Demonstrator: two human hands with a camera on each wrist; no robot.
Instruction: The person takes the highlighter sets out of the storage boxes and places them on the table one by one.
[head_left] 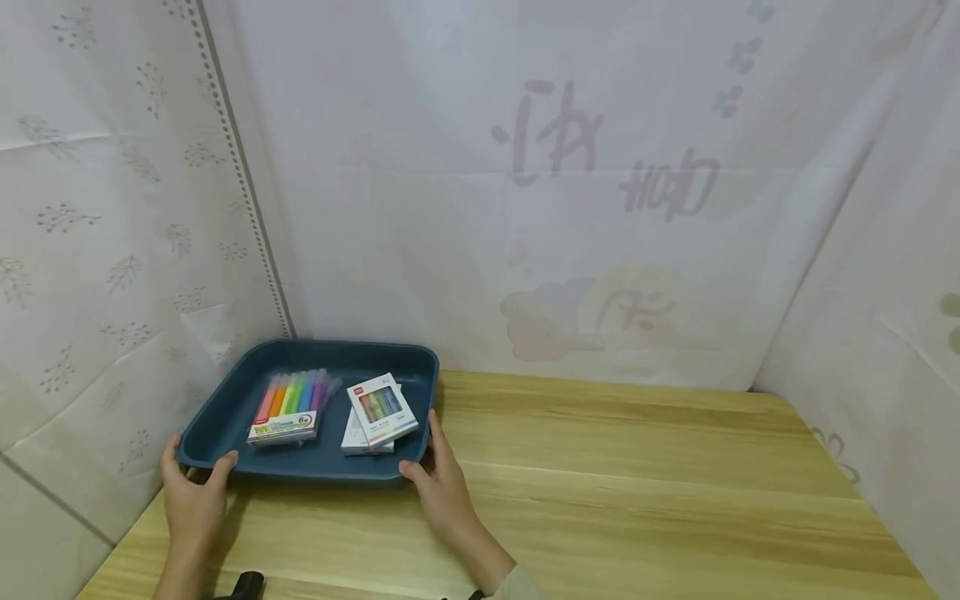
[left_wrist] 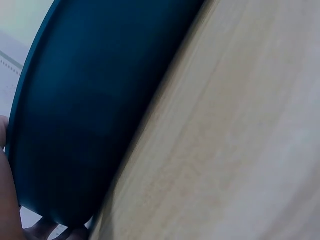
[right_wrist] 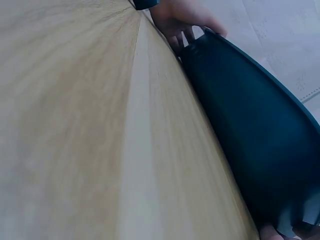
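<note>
A dark blue tray (head_left: pixel 322 477) sits at the left of the table, held at its two near corners. My left hand (head_left: pixel 192 500) grips the near left corner, thumb over the front rim. At the near right corner my right hand (head_left: pixel 444 492) holds on, its thumb on the rim and fingers along the side. Inside the tray lies a clear pack of highlighters (head_left: pixel 291 408) in rainbow colours. To its right, a white box with a colourful window (head_left: pixel 382 410) rests askew on another white box (head_left: pixel 354 439). Both wrist views show the tray's outer wall (left_wrist: pixel 95 90) (right_wrist: pixel 250 115) close over the wood.
The wooden table (head_left: pixel 645 492) stretches to the right. White printed curtains (head_left: pixel 420 192) enclose it behind and on both sides, the left one right next to the tray. A black object (head_left: pixel 249 586) shows at the bottom edge near my left forearm.
</note>
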